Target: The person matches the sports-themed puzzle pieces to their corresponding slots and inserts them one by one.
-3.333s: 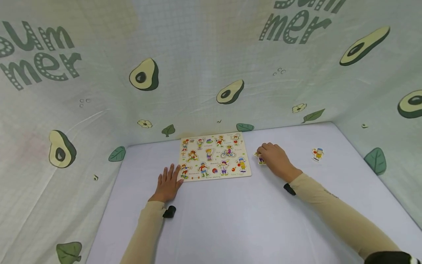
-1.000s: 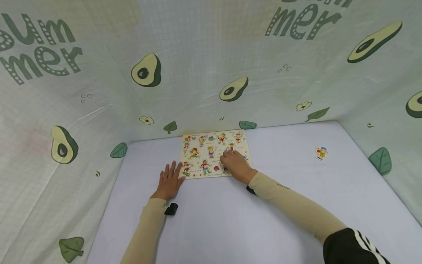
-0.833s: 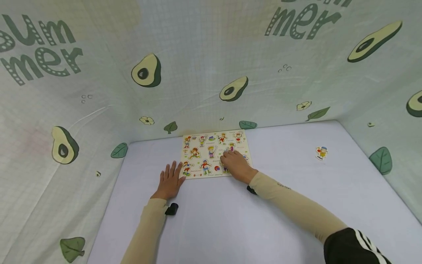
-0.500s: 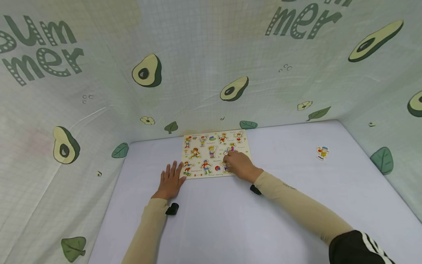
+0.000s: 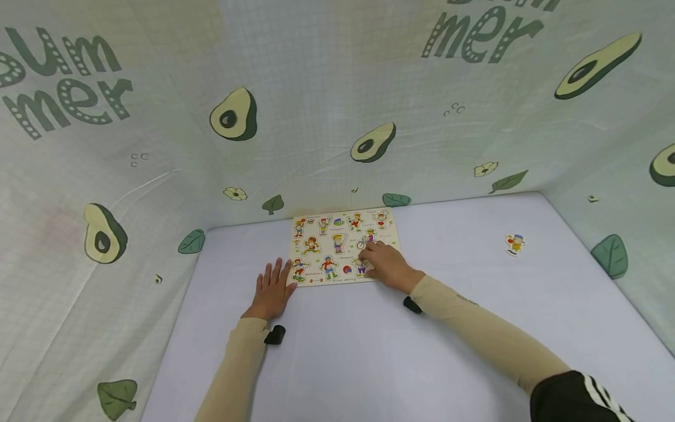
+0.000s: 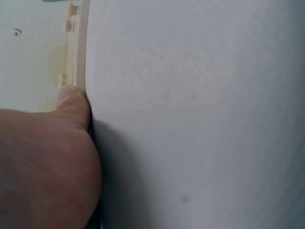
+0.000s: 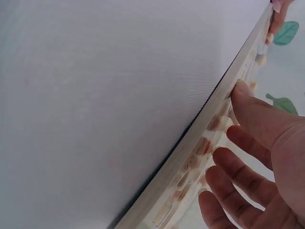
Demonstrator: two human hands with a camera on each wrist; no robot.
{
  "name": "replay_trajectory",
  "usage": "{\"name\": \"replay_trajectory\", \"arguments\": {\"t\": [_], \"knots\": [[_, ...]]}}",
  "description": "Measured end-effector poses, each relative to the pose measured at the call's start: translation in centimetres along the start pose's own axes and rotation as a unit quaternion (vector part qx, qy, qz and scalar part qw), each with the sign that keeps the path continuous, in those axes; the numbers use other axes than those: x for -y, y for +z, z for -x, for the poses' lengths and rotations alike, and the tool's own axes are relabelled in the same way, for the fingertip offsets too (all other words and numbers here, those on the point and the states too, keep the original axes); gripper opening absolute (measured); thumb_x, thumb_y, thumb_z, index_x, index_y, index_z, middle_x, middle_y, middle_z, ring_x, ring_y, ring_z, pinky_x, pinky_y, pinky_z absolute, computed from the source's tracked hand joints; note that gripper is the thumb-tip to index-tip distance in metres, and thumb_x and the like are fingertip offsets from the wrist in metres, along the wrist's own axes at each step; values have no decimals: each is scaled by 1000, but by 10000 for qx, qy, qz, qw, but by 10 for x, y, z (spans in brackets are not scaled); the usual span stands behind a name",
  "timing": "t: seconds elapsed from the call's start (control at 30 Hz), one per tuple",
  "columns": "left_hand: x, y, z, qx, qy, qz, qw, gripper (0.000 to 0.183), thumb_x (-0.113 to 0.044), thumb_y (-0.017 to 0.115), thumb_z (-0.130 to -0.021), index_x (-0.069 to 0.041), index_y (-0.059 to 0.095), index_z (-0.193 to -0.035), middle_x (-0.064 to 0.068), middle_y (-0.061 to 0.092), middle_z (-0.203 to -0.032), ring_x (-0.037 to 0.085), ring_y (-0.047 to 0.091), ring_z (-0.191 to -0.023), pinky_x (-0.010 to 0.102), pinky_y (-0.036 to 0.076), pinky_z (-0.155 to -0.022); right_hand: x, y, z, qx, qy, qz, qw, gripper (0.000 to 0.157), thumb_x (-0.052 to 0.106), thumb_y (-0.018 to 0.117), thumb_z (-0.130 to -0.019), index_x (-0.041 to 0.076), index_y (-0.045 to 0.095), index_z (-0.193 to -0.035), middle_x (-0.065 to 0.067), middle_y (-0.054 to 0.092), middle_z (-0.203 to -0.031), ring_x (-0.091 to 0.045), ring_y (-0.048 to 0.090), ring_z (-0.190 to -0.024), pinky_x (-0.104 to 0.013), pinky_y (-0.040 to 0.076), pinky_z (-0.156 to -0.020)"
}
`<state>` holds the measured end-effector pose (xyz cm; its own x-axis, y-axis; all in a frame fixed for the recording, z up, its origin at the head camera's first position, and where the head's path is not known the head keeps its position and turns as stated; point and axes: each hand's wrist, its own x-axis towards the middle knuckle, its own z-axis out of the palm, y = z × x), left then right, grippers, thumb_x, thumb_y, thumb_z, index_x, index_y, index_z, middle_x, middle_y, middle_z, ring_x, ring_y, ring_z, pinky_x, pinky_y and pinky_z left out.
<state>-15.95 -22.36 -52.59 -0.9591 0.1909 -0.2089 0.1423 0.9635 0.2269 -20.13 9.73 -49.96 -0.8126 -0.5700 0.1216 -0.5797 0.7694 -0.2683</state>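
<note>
A pale wooden peg puzzle board (image 5: 345, 234) with cartoon sports figures lies at the back of the table. My left hand (image 5: 270, 291) rests flat with fingers spread, its thumb against the board's lower-left corner. In the left wrist view that thumb (image 6: 74, 102) touches the board's edge. Over the lower right of the board, my right hand (image 5: 388, 266) has bent thumb and fingers around a figure-shaped puzzle piece (image 5: 361, 268), partly hidden by the hand. In the right wrist view the right thumb (image 7: 252, 102) is at the board, the other fingers loosely curled.
One loose puzzle piece (image 5: 514, 244), a figure with a blue cap, lies on the white table (image 5: 337, 351) to the right. A curtain (image 5: 295, 76) printed with avocados stands directly behind the board and along both sides.
My right hand has carried a puzzle piece from right of the board onto its lower-right part. Over the last half second it shifts only slightly. My left hand stays in place.
</note>
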Motion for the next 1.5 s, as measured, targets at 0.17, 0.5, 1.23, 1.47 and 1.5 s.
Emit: {"name": "replay_trajectory", "arguments": {"t": [0.17,0.5,1.23,1.47,1.5], "knots": [[-2,-2,1,6,-2,8,10000,62,-41,30,-101,-15,4,-151,14,-6,-154,38,-9,-138,56,-2,-108,-2,0,0,-1,-21,66,10000,41,27,79,-73,12,65,-109,-1,56,-105,-19,51,-93,-32,45,-74],[-2,0,4,-127,150,169,9997,61,-38,33,-101,-12,8,-150,17,-2,-154,40,-7,-138,56,-3,-107,-17,-16,22,-508,-166,784,9955,39,25,76,-78,12,63,-112,-2,57,-106,-20,49,-95,-33,42,-78],[-1,-4,3,12,51,41,10000,62,-39,31,-101,-12,4,-150,16,-5,-154,39,-8,-138,57,-2,-107,-104,-57,98,-913,931,1229,9838,37,16,76,-77,5,63,-110,-11,58,-105,-31,53,-96,-47,44,-79],[-2,-3,1,55,65,31,10000,63,-41,29,-101,-13,2,-150,14,-7,-154,39,-9,-138,57,-3,-107,-134,-68,126,-1012,1263,1158,9800,35,10,75,-77,0,63,-109,-15,58,-105,-36,52,-96,-51,43,-77],[-2,-2,1,36,82,32,10000,63,-41,29,-101,-13,2,-150,15,-7,-154,39,-9,-138,57,-3,-107,-137,-69,130,-1036,1319,1127,9794,35,9,75,-77,0,63,-109,-16,58,-105,-36,51,-96,-51,42,-77]]}}
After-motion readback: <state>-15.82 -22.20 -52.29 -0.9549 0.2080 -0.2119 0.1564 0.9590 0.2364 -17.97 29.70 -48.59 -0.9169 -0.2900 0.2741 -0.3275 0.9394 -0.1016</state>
